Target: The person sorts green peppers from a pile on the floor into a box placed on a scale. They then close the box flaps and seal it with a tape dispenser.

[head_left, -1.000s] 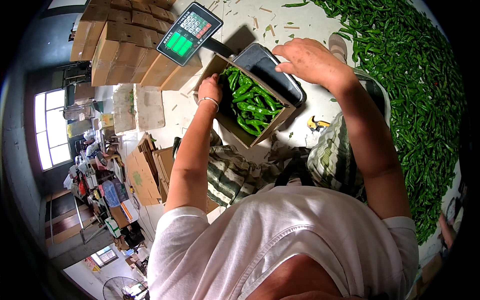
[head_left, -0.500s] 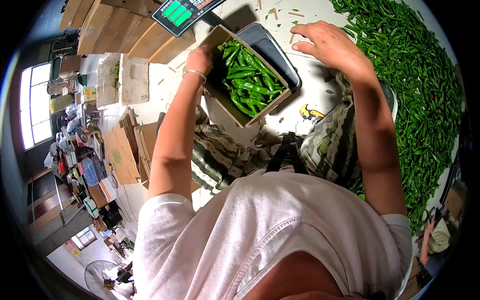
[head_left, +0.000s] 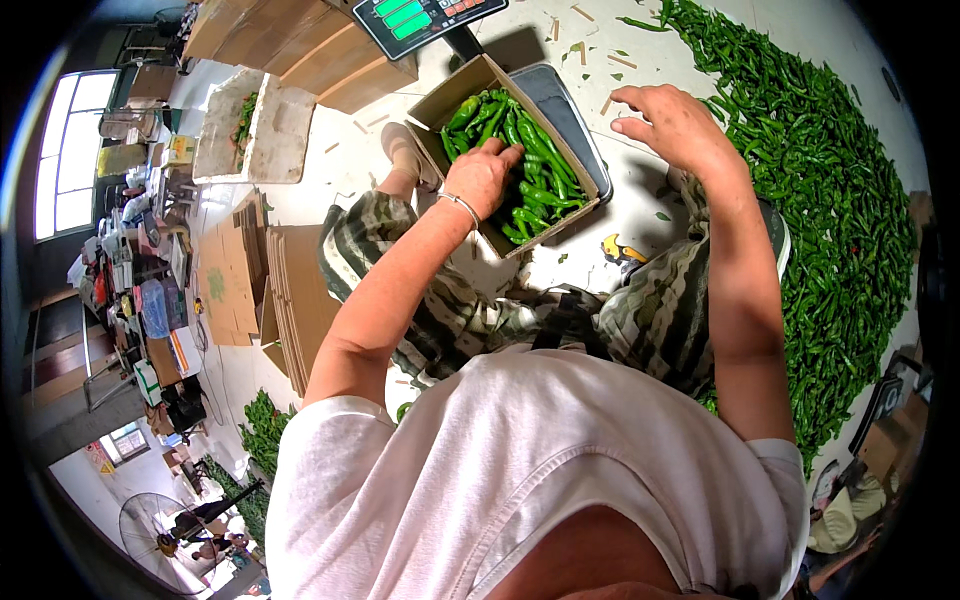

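Observation:
An uncovered cardboard box [head_left: 436, 108] of long green peppers [head_left: 540, 150] sits tilted in view on the dark platform of a scale [head_left: 592, 150]. My left hand [head_left: 480, 177], with a bracelet at the wrist, reaches over the box's near left wall. Its fingers are apart and lie on the peppers, with nothing visibly gripped; some fingertips are hidden among them. To the right of the box, my right hand [head_left: 682, 128] hovers over the floor, thumb and fingers apart, holding nothing. Beyond the box stands the scale's lit display [head_left: 425, 22].
A large heap of green peppers [head_left: 840, 260] covers the floor at right. A yellow-and-black tool [head_left: 622, 248] lies by my right knee. Cardboard boxes [head_left: 285, 45] stand far left; flattened cardboard [head_left: 300, 300] leans nearer. A fan [head_left: 165, 540] stands at lower left.
My left hand has moved from the box's far left edge to the right and nearer, onto the peppers. My right hand stays raised and open. The view has shifted slightly.

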Available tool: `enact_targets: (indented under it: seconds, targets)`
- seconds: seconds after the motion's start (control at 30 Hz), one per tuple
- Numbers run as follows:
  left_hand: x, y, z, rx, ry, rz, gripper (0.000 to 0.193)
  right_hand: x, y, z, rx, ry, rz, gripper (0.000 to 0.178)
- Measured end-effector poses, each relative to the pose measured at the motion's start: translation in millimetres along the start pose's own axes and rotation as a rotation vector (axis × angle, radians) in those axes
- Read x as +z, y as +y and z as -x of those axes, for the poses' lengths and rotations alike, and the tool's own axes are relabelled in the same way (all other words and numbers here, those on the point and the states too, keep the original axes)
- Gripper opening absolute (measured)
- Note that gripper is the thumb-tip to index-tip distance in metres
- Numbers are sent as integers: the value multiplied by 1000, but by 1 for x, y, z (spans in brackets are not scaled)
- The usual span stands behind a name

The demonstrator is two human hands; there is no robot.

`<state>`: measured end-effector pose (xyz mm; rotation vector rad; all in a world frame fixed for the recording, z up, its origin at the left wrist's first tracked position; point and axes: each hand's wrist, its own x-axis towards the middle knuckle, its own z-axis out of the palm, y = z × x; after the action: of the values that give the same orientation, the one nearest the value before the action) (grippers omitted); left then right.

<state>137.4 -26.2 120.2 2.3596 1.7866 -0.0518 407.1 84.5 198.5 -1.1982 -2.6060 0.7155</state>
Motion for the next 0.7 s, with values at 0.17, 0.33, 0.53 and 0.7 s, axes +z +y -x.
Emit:
enact_targets:
  seconds: [0.17, 0.33, 0.53, 0.7]
  targets:
    - [-7, 20, 9, 176, 76, 103, 33, 5, 2, -1, -30, 49, 13, 39]
    - [-16, 5, 4, -85, 283, 501, 26, -1, -1, 0, -1, 26, 3, 39]
    - [-42, -23, -8, -674, 612, 1484, 28, -3, 9, -6, -12, 9, 35, 40]
    - [3, -40, 10, -656, 453, 899, 47, 15, -6, -17, -141, 61, 30, 39]
